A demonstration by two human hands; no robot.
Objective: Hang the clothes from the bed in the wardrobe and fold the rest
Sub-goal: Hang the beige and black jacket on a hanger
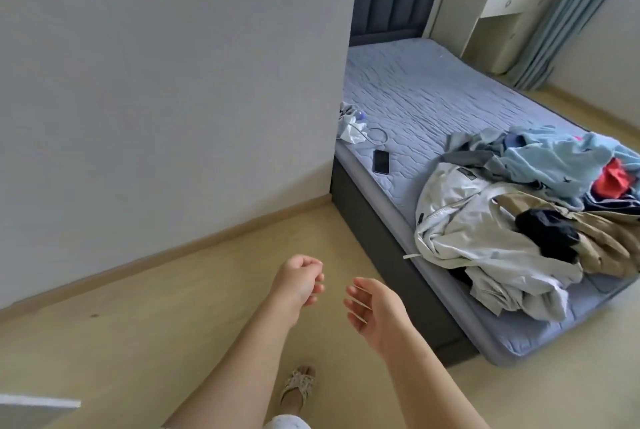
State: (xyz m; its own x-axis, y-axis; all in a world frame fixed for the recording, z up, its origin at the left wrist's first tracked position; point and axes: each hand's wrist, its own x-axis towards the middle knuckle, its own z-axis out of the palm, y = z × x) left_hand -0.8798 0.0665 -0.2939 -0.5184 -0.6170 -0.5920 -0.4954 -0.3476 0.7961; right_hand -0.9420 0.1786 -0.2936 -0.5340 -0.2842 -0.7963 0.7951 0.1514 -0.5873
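Note:
A pile of clothes (pixel 526 217) lies on the near end of the bed (pixel 426 106), with a white jacket (pixel 474 238) on the near side, a light blue garment (pixel 561 158), a red piece (pixel 614 177), a tan garment (pixel 602 238) and a black piece (pixel 547 234). My left hand (pixel 299 279) hangs over the floor with fingers loosely curled, holding nothing. My right hand (pixel 375 310) is beside it, fingers relaxed and empty. Both hands are left of the bed, well apart from the clothes.
A black phone (pixel 381 161), a cable loop (pixel 377 135) and a small bundle (pixel 350 125) lie on the mattress by the white wall (pixel 173 82). A nightstand (pixel 485 19) and blue curtain (pixel 568 12) stand behind. My sandalled foot (pixel 299 387) is on the wooden floor.

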